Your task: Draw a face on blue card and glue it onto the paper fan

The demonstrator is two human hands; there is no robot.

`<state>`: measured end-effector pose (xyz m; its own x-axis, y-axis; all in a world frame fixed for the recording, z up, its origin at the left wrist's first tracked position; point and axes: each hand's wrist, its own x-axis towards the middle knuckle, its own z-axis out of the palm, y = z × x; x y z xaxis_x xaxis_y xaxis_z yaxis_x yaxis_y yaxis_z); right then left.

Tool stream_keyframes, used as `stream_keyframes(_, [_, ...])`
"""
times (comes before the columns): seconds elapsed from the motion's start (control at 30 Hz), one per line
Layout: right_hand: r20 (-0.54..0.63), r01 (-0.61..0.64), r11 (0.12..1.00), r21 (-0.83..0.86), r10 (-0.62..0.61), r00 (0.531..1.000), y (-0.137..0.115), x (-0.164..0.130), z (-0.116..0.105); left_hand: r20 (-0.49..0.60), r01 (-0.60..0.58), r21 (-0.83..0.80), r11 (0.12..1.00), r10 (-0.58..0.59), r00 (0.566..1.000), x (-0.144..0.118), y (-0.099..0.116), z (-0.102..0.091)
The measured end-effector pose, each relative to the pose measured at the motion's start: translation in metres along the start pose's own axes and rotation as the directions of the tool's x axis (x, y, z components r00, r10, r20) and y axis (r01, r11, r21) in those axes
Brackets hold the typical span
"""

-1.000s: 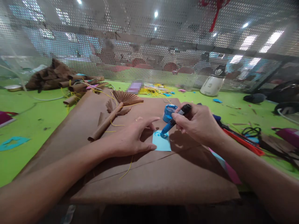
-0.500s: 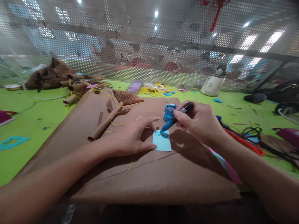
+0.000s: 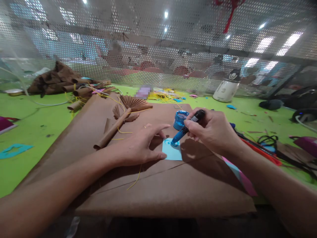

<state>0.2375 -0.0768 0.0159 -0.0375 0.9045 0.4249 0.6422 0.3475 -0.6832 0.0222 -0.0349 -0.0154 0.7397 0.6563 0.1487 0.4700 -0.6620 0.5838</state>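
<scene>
R hand [image 3: 208, 127] covers pt of the marker [image 3: 182, 131]; some of its fingers are curled out of sight. Can't tell if the marker tip touches the note [image 3: 172, 154]; marks there too small to make out. R forearm [image 3: 269, 175] hides pt of the pink sheet [image 3: 248, 185] & red tool [image 3: 268, 155], then runs off-frame; L forearm [image 3: 61, 185] is cut off too. Purple item [image 3: 5, 124] cut by L edge, red hanging [image 3: 230, 18] by top. Lilac thing [image 3: 143, 92] pixelated. Bottle [image 3: 226, 89] print illegible; bkgd behind mesh [image 3: 89, 62] blurred.
</scene>
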Motion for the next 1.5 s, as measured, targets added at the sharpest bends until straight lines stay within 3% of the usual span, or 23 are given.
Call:
stream_keyframes(0.33, [-0.02,0.016,0.996,0.091,-0.014,1.0,-0.0025,-0.0011,0.0016,0.022,-0.041,-0.015,0.999,0.041,0.999,0.0003,-0.0026,0.0006])
stream_keyframes(0.87, [0.071,0.047,0.997,0.055,-0.051,0.996,-0.0026,-0.0002,0.004,0.015,-0.032,-0.024,0.999,0.032,0.999,0.0003,-0.0025,0.0013])
stream_keyframes(1.3, [0.042,0.042,0.999,0.034,-0.043,0.998,-0.0006,0.0008,0.0022,0.013,-0.031,0.001,1.0,0.031,0.999,0.0003,-0.0003,0.0])
stream_keyframes(1.5, [0.098,0.068,0.997,0.041,-0.071,0.993,-0.0015,-0.0011,0.0011,0.021,-0.018,-0.012,1.0,0.018,1.0,0.0,-0.0018,0.0008])
